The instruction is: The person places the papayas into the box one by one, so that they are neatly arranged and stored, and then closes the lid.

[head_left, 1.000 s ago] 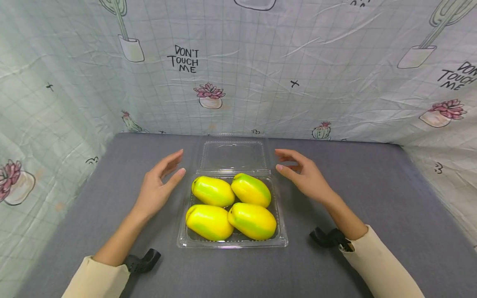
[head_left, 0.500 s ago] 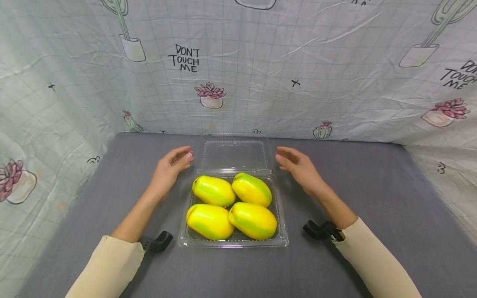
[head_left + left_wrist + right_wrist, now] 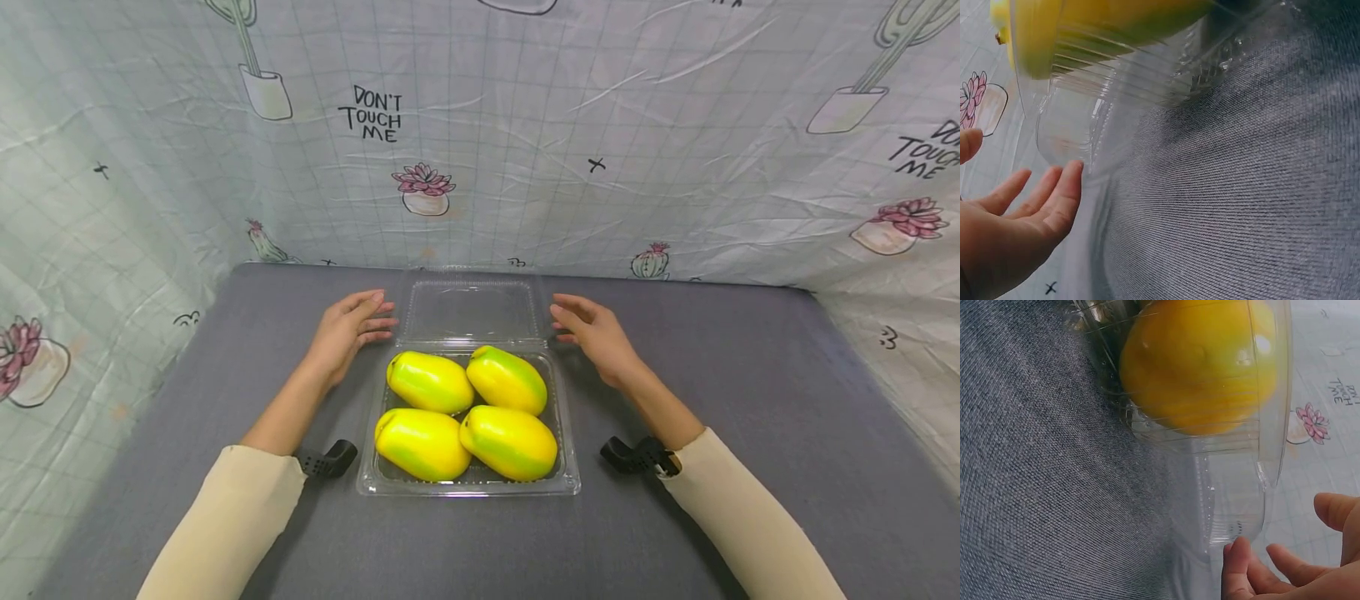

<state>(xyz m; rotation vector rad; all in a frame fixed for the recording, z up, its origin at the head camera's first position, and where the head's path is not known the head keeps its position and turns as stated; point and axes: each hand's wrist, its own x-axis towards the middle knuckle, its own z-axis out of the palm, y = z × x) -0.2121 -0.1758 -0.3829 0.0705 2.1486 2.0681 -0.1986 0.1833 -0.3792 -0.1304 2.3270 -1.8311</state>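
In the head view a clear plastic clamshell box (image 3: 468, 489) stands on the grey cloth. Its lid (image 3: 471, 310) lies folded back on the far side. Several smooth yellow-green fruits, shaped like papayas (image 3: 508, 443), fill the base in two rows. My left hand (image 3: 347, 332) is at the lid's left edge, fingers extended and spread. On the opposite side my right hand (image 3: 592, 333) has its fingertips close to the lid's right edge. Both wrist views show fingertips (image 3: 1072, 178) (image 3: 1237, 550) near the lid, and neither palm holds anything.
A grey cloth-covered table (image 3: 720, 367) spreads out around the box. White sheeting (image 3: 510, 150) printed with potted plants hangs behind it and along both sides. A black wrist mount (image 3: 330, 458) sits beside each cream sleeve (image 3: 232, 517).
My left hand has moved forward and right to the lid's edge, its fingers now spreading. My right hand has shifted slightly inward. The box and fruits have stayed in place.
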